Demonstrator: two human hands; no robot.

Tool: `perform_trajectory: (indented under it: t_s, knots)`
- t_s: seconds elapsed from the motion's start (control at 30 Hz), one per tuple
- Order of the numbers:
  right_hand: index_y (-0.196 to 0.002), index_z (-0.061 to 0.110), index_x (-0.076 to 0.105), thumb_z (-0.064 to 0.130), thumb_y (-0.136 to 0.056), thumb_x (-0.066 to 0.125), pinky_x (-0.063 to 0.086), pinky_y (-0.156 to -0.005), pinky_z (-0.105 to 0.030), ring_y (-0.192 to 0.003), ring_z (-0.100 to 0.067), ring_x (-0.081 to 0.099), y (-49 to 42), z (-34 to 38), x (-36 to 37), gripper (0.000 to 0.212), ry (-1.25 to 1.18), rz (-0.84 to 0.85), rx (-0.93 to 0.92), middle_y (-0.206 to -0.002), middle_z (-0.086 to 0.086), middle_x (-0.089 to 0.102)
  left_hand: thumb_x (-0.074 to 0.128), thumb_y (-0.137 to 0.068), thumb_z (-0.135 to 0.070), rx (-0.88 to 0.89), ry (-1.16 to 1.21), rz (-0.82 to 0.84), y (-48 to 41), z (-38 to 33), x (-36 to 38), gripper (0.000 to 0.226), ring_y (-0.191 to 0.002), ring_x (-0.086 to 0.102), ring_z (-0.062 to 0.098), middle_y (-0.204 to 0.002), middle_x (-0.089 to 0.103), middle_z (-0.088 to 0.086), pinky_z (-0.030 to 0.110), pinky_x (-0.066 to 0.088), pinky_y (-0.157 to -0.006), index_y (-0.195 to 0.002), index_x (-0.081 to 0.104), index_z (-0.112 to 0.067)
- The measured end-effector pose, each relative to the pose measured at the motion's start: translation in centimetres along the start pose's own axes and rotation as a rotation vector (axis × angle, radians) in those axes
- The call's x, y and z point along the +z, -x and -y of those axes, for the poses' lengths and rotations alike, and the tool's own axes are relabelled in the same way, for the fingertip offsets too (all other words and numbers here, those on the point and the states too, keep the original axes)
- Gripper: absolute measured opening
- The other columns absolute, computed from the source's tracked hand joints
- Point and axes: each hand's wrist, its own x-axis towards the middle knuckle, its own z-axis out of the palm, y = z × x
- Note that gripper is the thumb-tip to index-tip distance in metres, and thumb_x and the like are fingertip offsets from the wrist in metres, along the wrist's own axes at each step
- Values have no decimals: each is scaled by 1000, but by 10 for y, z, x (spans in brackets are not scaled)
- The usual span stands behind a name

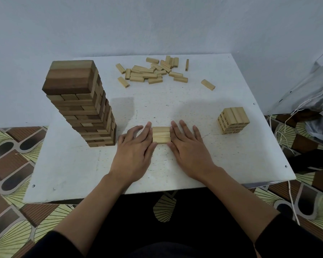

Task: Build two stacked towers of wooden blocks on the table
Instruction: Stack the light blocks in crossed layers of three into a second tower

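Head cam, white rectangular table top, scuffed, screw heads at edges.

Centre-front: small row of three pale wooden blocks, lying flat side by side, on table. Left hand flat, palm down, fingers straight and together, index-finger side pressed against row's L edge. Right hand same posture, fingers slightly fanned, pressed against R edge. So the row is squeezed between the two hands; neither hand curls round a block, no pinch.

L side of table: tall tower of dark and light brown wooden blocks, many layers, alternating direction, upright, three dark blocks on top. Stands just L of left hand, not touching.

R side: short stack of pale wooden blocks, few layers, three blocks across top, black print on block ends; well apart from right hand.

Far centre: loose heap of pale wooden blocks, unsorted, some on edge. One stray pale block lying apart to R of heap.

Dark sleeves at the bottom of the frame. Patterned brown/yellow floor around table. Pale wall behind.
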Motion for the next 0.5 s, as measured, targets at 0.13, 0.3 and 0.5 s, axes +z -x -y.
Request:
perform_trajectory:
  t_s: [0.13, 0.3, 0.5]
  knots:
    - [-160, 14, 17, 51, -97, -7, -11, -124, -43, -155, -17, -10, 0, 1, 0, 77, 21, 11, 2, -169, 3, 3, 29, -108, -41, -7, -23, 3, 0, -1, 1, 54, -143, 34, 18, -160, 38, -9, 40, 32, -101, -150, 46, -14]
    - [-159, 12, 18, 48, -99, -4, -9, -124, -45, -155, -19, -9, 0, 1, 2, 74, 48, 6, 5, -169, 1, 5, 24, -107, -40, -5, -59, 17, 0, -4, 0, 55, -143, 36, 19, -160, 39, -7, 40, 33, -99, -149, 48, -13]
    - [-159, 11, 19, 50, -98, -4, -8, -125, -46, -155, -19, -9, -1, 0, 1, 75, 34, 9, -3, -169, 1, 5, 26, -107, -39, -5, -79, 18, 0, -4, 0, 54, -142, 39, 20, -159, 41, -5, 42, 36, -98, -147, 51, -12]
